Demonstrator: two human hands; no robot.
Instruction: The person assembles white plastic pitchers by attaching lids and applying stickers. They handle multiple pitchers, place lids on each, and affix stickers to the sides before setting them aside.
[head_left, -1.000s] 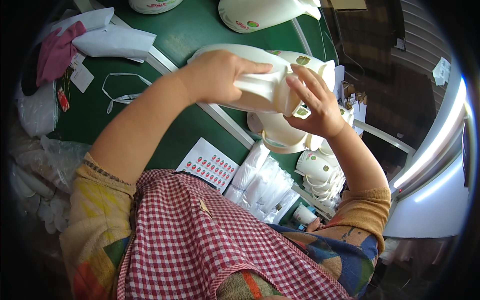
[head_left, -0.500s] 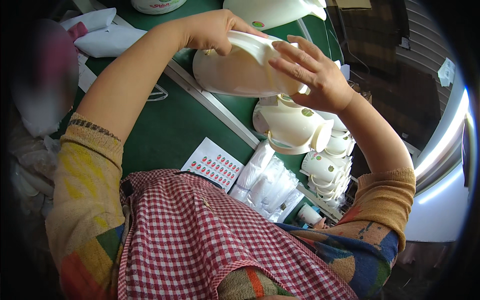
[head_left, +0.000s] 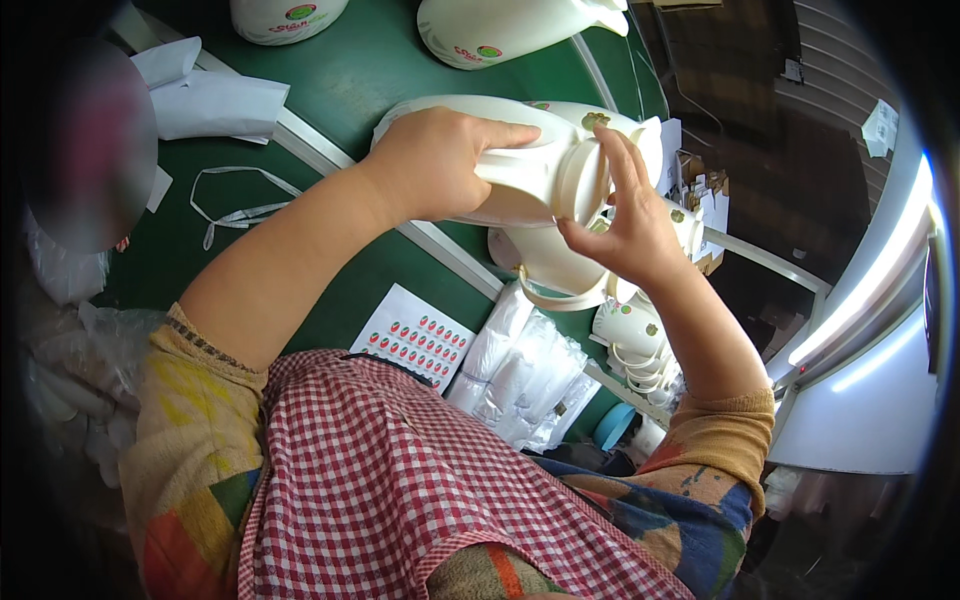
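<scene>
A cream-white plastic jug [head_left: 530, 178] lies tilted in front of me, its round collared end [head_left: 580, 185] pointing right. My left hand [head_left: 430, 160] is wrapped round its handle side, index finger stretched along it. At the collared end my right hand [head_left: 640, 225] grips the rim, thumb below and fingers above. Just behind is another white jug with a spout [head_left: 645, 145] and a small green leaf mark. Under the held jug, a further cream jug [head_left: 548, 260] rests with its handle toward me. Part of the held jug is hidden by my left hand.
Two white jugs [head_left: 515, 30] stand at the far side of the green table [head_left: 320, 250]. Nearer me are a sheet of red-green stickers [head_left: 415, 340] and clear plastic bags [head_left: 530, 380]. More cream jugs [head_left: 635, 330] crowd the right. White wrapped packets [head_left: 215, 100] lie left.
Both hands and the jug have come lower and nearer. The jug has turned, bringing its collared end into view. My right fingers have shifted from its side to the rim.
</scene>
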